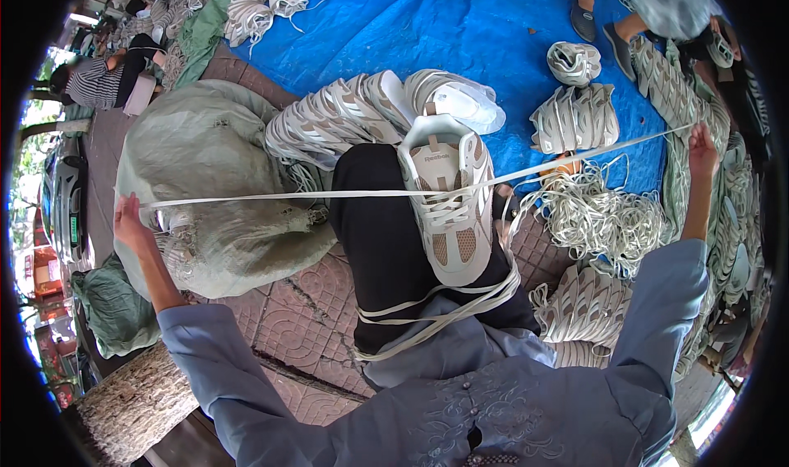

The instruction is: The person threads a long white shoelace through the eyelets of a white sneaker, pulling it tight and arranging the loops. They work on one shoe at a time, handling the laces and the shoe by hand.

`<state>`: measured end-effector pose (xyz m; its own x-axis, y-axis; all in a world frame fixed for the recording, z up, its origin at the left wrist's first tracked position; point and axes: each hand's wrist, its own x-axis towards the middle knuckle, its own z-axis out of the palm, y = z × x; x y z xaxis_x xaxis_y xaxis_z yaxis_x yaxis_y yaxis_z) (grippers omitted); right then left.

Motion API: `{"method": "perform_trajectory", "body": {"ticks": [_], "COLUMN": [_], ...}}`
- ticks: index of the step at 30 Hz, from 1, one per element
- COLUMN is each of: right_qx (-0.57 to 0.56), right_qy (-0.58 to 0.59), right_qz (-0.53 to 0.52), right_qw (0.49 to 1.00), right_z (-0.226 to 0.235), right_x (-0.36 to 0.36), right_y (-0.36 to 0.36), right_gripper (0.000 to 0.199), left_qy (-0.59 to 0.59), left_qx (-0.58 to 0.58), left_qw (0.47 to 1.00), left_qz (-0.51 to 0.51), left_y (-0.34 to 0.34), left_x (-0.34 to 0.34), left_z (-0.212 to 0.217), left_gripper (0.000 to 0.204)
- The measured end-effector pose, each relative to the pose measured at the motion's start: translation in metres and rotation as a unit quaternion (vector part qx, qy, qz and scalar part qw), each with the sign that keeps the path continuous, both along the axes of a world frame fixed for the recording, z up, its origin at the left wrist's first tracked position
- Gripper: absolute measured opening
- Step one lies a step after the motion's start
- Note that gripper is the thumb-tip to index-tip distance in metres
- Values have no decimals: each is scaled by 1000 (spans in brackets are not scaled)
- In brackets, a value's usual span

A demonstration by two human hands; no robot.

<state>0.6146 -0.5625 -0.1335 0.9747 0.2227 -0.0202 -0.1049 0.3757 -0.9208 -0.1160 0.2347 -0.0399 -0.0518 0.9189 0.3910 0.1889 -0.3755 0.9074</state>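
Observation:
My arms are spread wide, with a flat off-white shoelace (271,196) pulled taut between them. One end is pinched in the fingers of my left hand (133,222), out over a grey-green sack. At the far right my right hand (703,153), raised higher, grips the other end. The lace crosses a beige and white sneaker (456,241) on my lap, toe toward me. Some lace is threaded through the sneaker's lower eyelets; its upper opening gapes. More loose laces (481,304) lie across my thighs.
A bulky sack (197,154) stands at the left. Nested sneaker uppers (337,117) rest ahead, others (575,120) on the blue tarp (370,31). A lace heap (604,216) lies right. A seated person (103,80) is far left; another person's shoes (583,21) are upper right.

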Motion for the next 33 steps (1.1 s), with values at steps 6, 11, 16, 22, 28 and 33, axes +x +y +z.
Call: {"method": "perform_trajectory", "body": {"ticks": [6,11,16,22,28,33], "right_qx": [-134,-487,-758,-297,-322,-276], "right_qy": [-7,-90,-401,-397,-713,-747], "right_qz": [-34,39,84,416,305,216], "right_qw": [990,868,506,763,543,564], "right_z": [-2,16,35,14,7,-7], "right_x": [-47,-97,-161,-293,-339,-333], "right_y": [32,98,181,296,327,317], "right_gripper": [25,25,30,18,25,25], "left_qy": [64,371,675,553,413,421], "left_qx": [17,76,119,251,66,204], "left_qw": [997,922,728,784,846,852], "left_qz": [29,73,-10,-127,-330,-235], "left_y": [21,17,-29,-165,-276,-283], "left_x": [-13,9,66,169,225,231], "left_z": [8,8,3,-32,-52,-52], "left_gripper": [30,30,20,8,13,13]}}
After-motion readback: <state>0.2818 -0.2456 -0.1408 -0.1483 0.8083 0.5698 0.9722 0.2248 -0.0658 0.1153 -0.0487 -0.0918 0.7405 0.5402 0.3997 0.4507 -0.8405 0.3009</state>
